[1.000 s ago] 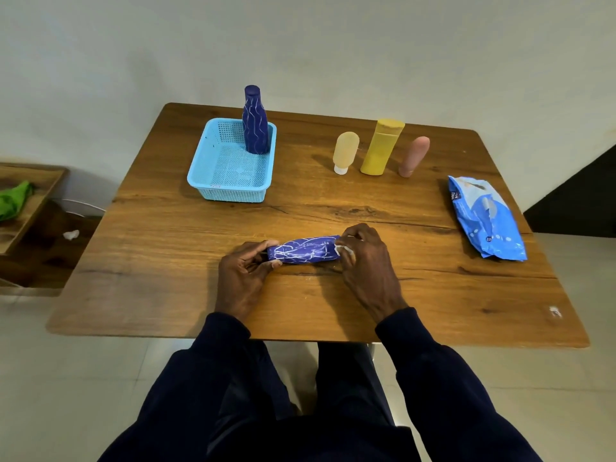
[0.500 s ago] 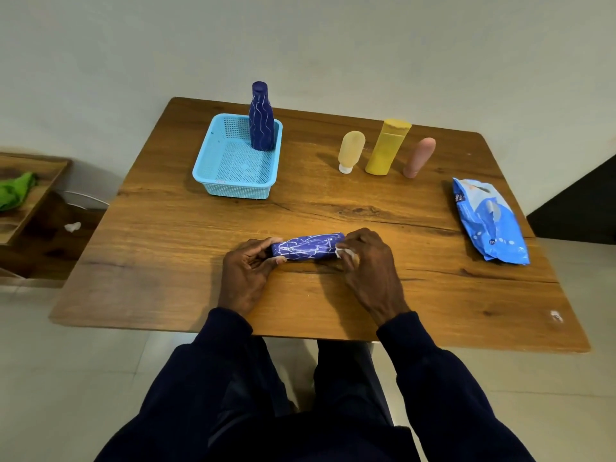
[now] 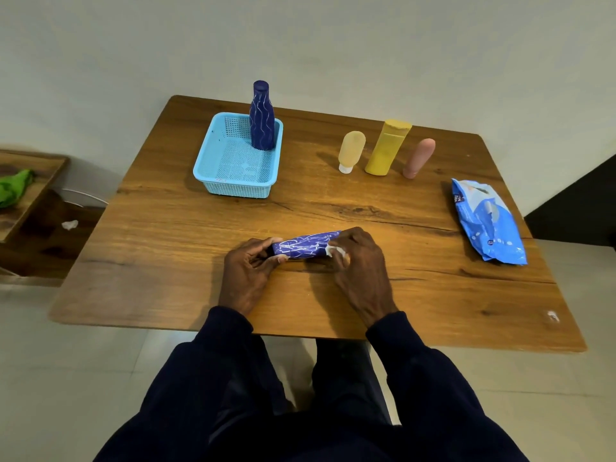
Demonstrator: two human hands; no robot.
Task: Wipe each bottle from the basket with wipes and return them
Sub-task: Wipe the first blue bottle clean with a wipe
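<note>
In progress: my left hand (image 3: 248, 271) fingers clamp 1 blue bottle (image 3: 305, 245) sideways near the bench (image 3: 166, 255) front, right hand (image 3: 358, 261) fingers pinching a wipe (image 3: 334, 250) against it; 1 bottle (image 3: 262, 120) in basket (image 3: 233, 188), 3 apparently unwiped.

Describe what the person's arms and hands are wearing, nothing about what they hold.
Both arms are covered by long dark navy sleeves with ribbed cuffs that end at the wrists. The left hand and right hand are bare: no gloves, and no rings, watch or bracelets are visible. The sleeves show no logos, stripes or other markings.
</note>
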